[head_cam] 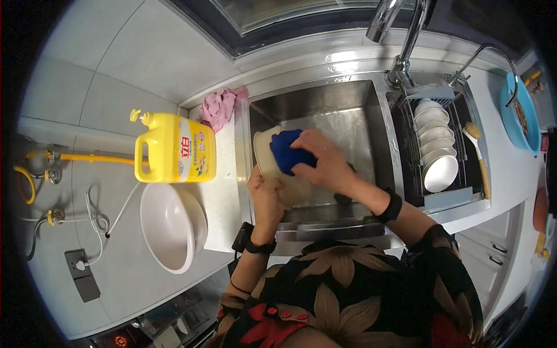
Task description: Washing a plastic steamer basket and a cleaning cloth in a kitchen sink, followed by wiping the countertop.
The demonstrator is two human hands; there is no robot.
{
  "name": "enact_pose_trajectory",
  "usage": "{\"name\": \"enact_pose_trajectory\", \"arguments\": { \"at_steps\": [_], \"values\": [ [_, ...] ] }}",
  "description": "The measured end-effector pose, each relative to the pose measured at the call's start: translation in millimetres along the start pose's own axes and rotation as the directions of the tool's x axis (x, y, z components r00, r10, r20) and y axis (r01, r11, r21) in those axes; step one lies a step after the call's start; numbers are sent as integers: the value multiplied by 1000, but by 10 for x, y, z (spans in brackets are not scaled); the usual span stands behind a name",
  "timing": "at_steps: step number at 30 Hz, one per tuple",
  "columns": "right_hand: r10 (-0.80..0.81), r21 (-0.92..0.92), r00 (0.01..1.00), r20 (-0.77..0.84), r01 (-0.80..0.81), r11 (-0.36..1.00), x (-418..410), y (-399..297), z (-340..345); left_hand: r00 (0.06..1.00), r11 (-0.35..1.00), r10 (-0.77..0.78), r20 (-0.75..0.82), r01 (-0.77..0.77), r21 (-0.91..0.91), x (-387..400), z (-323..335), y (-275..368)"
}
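Over the steel sink basin (343, 126), my left hand (266, 195) grips the rim of a cream-coloured basin (266, 150), which is tipped on its side. My right hand (324, 161) holds a bunched blue cloth (290, 152) against the outside or rim of that basin; the blur keeps me from telling which. The cloth and both hands hide part of the basin. Beneath my right forearm a dark object (342, 199) lies in the sink, mostly hidden.
Left of the sink are a yellow detergent jug (198, 150), a white basin (167, 226) and a pink cloth (217, 108). To the right, a dish rack (448, 200) holds several white bowls (437, 141), with a dish brush (478, 152) beside it. A chrome faucet (407, 52) rises behind; a blue basin (513, 117) stands far right.
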State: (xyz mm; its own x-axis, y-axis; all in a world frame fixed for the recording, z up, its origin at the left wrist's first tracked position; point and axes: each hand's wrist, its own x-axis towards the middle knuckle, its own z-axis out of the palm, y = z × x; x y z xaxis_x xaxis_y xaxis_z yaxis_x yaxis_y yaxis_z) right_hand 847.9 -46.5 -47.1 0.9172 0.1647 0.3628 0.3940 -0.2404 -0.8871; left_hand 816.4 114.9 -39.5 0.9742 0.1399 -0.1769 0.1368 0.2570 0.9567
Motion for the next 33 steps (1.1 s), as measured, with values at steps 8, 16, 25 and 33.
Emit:
{"name": "enact_pose_trajectory", "arguments": {
  "at_steps": [8, 16, 25, 33],
  "values": [
    [-281, -230, 958, -55, 261, 937, 72, -60, 198, 996, 990, -82, 32, 78, 118, -84, 58, 43],
    [-73, -315, 996, -60, 51, 948, 493, 286, 158, 999, 972, -21, 47, 10, 235, -174, 55, 37],
    [270, 283, 962, 47, -272, 920, 428, 1279, 61, 992, 981, -30, 122, 6, 194, -240, 103, 169],
    [783, 615, 579, 228, -709, 345, 247, 1129, 111, 988, 990, 46, 147, -65, 126, -117, -56, 143]
  ]
}}
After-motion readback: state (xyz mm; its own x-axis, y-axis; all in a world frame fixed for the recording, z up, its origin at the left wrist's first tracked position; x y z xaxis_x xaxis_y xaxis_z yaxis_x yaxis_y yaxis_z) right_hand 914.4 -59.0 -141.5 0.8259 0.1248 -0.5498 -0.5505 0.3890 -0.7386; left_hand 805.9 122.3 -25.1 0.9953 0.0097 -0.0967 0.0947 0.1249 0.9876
